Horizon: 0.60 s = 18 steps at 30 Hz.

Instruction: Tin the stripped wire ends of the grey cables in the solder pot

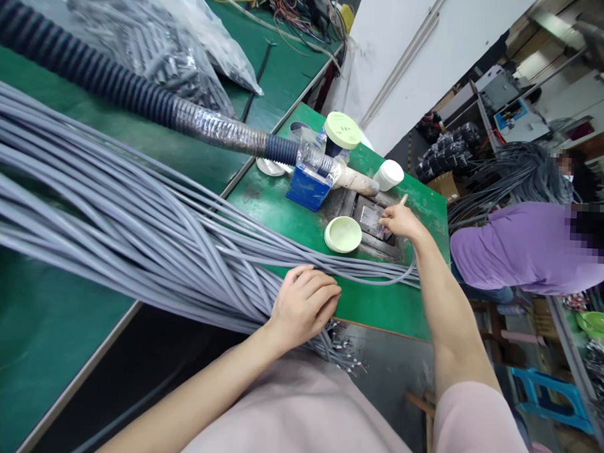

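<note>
A cluttered workshop fills the head view, with a person in a purple shirt (511,249) at the right of the frame and a green bench (378,310) near the centre. The bundle of grey cables (191,245) sweeps from the left edge to mid-frame. I'd judge it heavy and springy as a whole, each strand light, bendy and rather slippery (the stripped ends (346,361), lower centre, look the fragile part). My left hand (306,299) rests on the bundle, fingers loosely curled; I can't tell whether they grip anything. My right hand (398,221), right of centre, has its fingers pinched, seemingly on one cable (413,260), over the dark metal well (370,219). The jacket, just behind the stripping, seems the best hold.
</note>
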### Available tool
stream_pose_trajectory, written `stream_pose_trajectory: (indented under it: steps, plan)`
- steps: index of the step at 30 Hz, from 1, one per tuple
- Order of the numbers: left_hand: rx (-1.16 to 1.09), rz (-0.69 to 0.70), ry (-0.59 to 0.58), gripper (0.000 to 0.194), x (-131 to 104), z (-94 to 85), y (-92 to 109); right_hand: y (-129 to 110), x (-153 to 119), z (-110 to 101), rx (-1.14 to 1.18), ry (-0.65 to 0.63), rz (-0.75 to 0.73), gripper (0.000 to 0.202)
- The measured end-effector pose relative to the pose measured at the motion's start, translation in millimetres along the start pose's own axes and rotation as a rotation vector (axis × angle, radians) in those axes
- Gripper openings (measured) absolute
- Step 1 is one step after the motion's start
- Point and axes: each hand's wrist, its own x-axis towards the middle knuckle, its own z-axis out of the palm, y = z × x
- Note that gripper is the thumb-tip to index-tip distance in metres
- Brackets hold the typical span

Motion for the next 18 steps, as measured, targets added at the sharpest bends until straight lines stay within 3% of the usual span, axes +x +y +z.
stream_pose_trajectory:
  steps: [12, 18]
  plan:
    - [0.0, 0.002, 0.003, 0.016, 0, 0.0, -1, -5, 4, 3, -0.009, -0.028, 0.001, 0.013]
    - [-0.002, -0.004, -0.004, 0.016, -1, 0.4, -1, 2, -1, -7, 0.087, -0.015, -0.002, 0.012]
